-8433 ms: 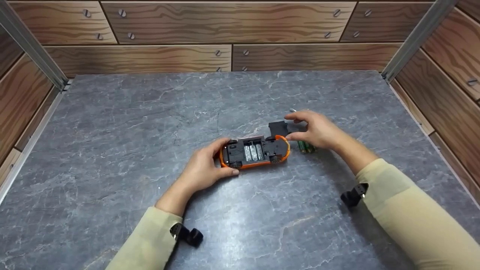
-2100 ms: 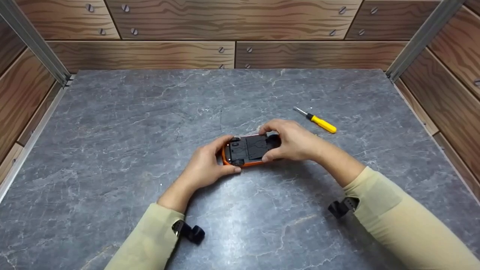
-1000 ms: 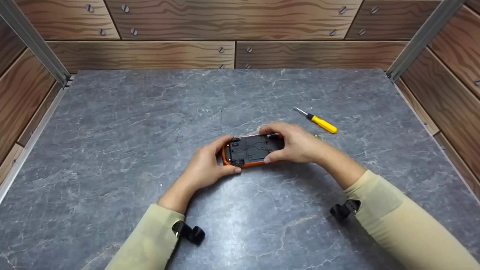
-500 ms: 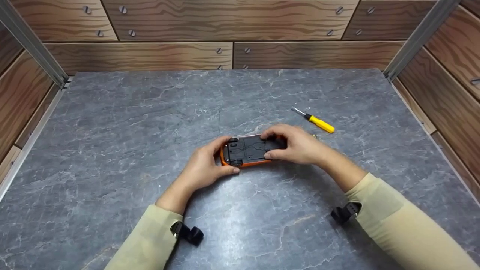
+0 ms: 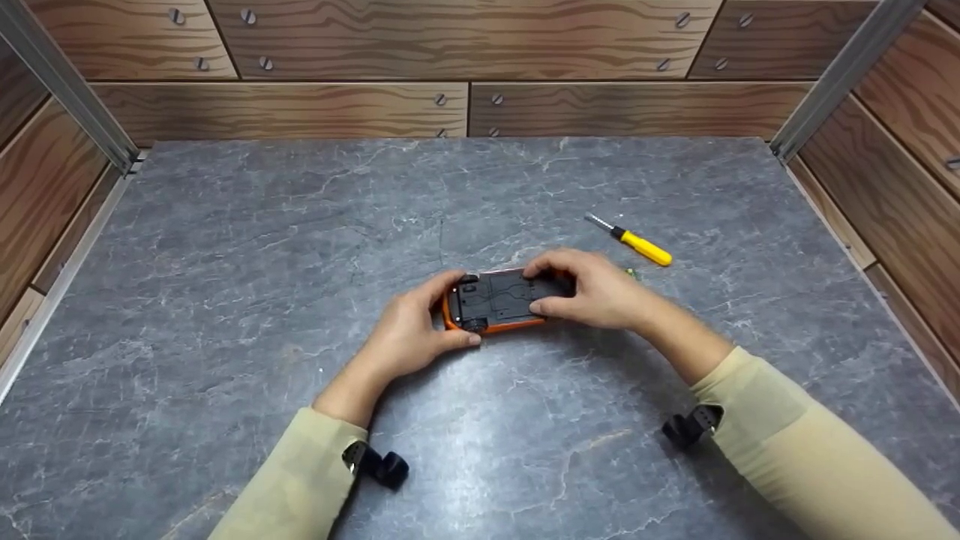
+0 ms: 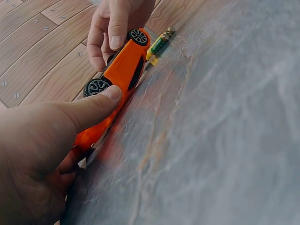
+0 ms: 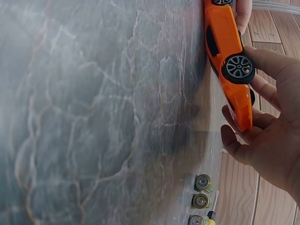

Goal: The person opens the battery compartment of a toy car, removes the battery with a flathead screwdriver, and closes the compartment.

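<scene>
An orange toy car (image 5: 510, 325) lies upside down on the table, its black underside facing up. My left hand (image 5: 409, 334) grips the left end, thumb along the near side and fingers on the far side. At the other end, my right hand (image 5: 604, 292) holds the car with thumb and fingers on its underside, hiding that end in the head view. A black battery cover (image 5: 511, 294) lies over the middle of the underside. In the right wrist view, the fingers (image 7: 234, 136) reach around the end of the car beyond a wheel (image 7: 239, 68).
A yellow screwdriver (image 5: 643, 247) lies on the table (image 5: 300, 225) behind my right hand. Green batteries (image 7: 201, 200) rest beside that hand, mostly hidden by it from the head camera. Wood-patterned walls (image 5: 337, 109) border the table.
The battery compartment was uncovered 8.4 s ago, batteries inside; now the cover is over it. My right hand came from beside the loose batteries onto the car. Its fingers shifted slightly right lately.
</scene>
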Demonstrator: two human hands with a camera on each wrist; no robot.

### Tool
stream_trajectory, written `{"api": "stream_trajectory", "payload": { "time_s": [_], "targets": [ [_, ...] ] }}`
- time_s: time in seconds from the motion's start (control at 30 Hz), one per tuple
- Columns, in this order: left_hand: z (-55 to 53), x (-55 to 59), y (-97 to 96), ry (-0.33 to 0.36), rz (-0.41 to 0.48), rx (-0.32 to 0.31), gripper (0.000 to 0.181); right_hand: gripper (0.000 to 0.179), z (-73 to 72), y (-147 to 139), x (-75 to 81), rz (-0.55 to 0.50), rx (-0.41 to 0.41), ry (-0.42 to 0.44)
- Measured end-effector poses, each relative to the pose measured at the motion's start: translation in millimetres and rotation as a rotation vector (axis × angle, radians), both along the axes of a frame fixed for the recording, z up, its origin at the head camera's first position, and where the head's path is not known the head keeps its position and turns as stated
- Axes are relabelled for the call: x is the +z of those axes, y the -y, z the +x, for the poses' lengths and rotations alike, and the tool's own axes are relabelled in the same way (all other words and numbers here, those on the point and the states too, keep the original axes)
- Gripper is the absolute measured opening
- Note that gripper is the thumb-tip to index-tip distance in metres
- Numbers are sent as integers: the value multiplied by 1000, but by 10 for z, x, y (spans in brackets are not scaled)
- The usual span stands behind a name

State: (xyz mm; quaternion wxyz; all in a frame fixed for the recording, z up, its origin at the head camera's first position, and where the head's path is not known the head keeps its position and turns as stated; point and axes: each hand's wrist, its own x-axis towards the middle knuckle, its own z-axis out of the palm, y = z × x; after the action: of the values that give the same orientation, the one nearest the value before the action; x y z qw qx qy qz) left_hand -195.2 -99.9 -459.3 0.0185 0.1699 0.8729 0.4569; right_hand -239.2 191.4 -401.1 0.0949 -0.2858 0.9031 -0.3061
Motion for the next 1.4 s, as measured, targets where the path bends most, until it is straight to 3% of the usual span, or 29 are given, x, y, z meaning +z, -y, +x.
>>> {"api": "stream_trajectory", "payload": {
  "time_s": [0.33,0.53,0.73,1.2,1.4],
  "targets": [
    [11,6,2,-9,17,-6,88,48,20,-37,-30,-36,5,-26],
    [13,4,-10,3,19,-3,91,58,65,-226,-14,-96,-24,-4],
    [11,3,-4,23,12,8,93,55,113,-420,-20,-171,-37,19],
    [-2,15,-34,15,18,19,91,52,138,-480,-108,-156,-19,-20],
    [37,76,-39,33,-18,27,98,50,150,-463,-142,-153,-25,-52]
  ]
}}
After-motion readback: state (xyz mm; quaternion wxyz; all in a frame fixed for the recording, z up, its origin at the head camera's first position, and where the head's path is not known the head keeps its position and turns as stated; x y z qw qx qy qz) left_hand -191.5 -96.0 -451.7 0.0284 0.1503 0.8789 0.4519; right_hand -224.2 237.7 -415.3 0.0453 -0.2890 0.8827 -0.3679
